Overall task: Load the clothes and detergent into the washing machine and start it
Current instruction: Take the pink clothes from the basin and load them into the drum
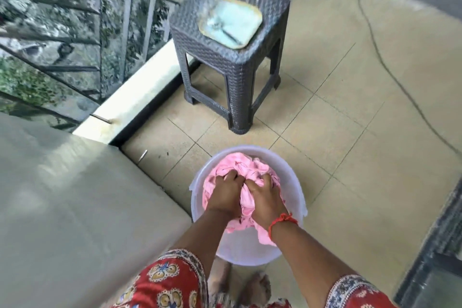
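**Clothes gathered from the tub; machine not identifiable**

The grey covered bulk at the left is the largest item. It may be the washing machine under a cover, but no lid, door or controls show, so this cannot be confirmed. A dark woven stool stands further off on the tiled floor, carrying a pale square plate; blur prevents reading what lies on it. No detergent can be identified anywhere.

The white tub sits on the floor directly below the person. It holds the pink clothes, bunched in a heap.

Both hands are down in the tub. The left hand and right hand each have fingers curled into the fabric, gripping it.

Risks, as judged: a loose edge hangs toward the near rim and may trail or snag on lifting; an incomplete grip could drop part of the load onto the floor. Whether the cloth is wet cannot be determined. The tub's near wall is hidden behind the forearms.
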Demonstrator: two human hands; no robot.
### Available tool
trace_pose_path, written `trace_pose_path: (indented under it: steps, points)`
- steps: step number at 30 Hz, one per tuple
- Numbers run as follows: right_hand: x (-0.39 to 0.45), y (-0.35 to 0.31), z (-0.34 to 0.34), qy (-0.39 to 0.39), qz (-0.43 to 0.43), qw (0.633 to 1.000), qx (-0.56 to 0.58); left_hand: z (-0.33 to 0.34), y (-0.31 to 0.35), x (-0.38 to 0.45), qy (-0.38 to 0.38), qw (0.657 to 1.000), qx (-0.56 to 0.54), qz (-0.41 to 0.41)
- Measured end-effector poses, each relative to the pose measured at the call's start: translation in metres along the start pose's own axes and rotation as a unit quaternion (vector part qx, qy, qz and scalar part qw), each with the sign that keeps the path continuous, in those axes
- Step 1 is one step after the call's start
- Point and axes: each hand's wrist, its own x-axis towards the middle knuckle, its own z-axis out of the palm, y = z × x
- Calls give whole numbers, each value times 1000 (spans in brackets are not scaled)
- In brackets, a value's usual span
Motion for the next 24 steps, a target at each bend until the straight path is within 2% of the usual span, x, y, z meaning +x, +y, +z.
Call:
trace_pose_path:
  steps: [9, 16, 20, 24]
  points:
    - [-103, -85, -129, 36, -48, 998, -36, -145, 59, -114, 47, 999, 6, -8]
    - [-168, -153, -232, 126, -115, 982, -77, -259, 99, -195, 122, 992, 39, 12]
    - [-205, -182, -277, 171, -145, 971, -85, -304, 118, -233, 160, 987, 28, 2]
    - [-235, -204, -316, 183, -170, 964, -92, -340, 135, -265, 208, 977, 51, 13]
